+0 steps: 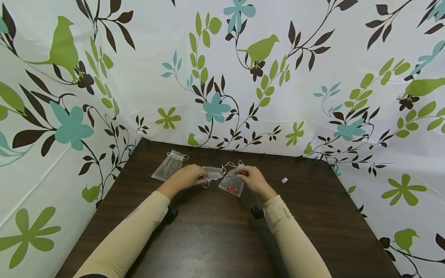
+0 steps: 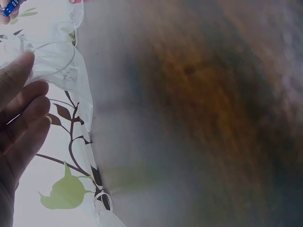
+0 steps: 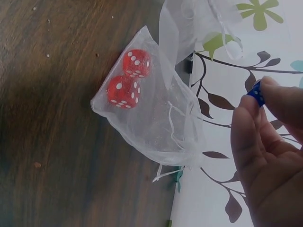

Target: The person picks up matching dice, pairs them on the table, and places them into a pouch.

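My right hand [image 1: 255, 180] pinches a small blue die [image 3: 256, 93] between thumb and fingertips, seen best in the right wrist view. Beside that hand lies a sheer white drawstring bag [image 3: 156, 113] with two red dice [image 3: 124, 91] inside it. A second sheer bag [image 1: 213, 172] is held near its drawstring end by my left hand [image 1: 187, 176]; in the left wrist view its thumb lies against the thin fabric [image 2: 59, 61]. What this bag contains cannot be made out.
Another sheer drawstring bag [image 1: 168, 166] lies flat at the far left of the dark wooden table [image 1: 208, 239]. A small whitish, shiny object [image 1: 284, 180] sits to the right of my right hand. Behind the table hangs a patterned white cloth [image 1: 146, 77].
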